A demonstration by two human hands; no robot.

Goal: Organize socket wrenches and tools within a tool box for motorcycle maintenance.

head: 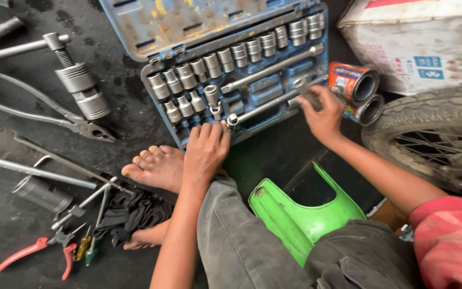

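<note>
An open blue socket set case (pixel 316 64) lies on the dark floor, with a row of several chrome sockets (pixel 236 52) along its top edge. My left hand (pixel 205 150) rests on the near edge of the case, fingers curled down over it beside the end of a long chrome breaker bar (pixel 274 101). My right hand (pixel 322 109) reaches into the right part of the case and pinches the far end of that bar. A second long bar (pixel 274 68) lies above it in the case.
Large pliers (pixel 81 126), a metal puller (pixel 78 88), red-handled pliers (pixel 38 251) and a black rag (pixel 132 211) lie at left. Two tins (pixel 356 88), a cardboard box (pixel 418 43) and a tyre (pixel 429 120) stand at right. A green plastic panel (pixel 295 214) lies by my knees.
</note>
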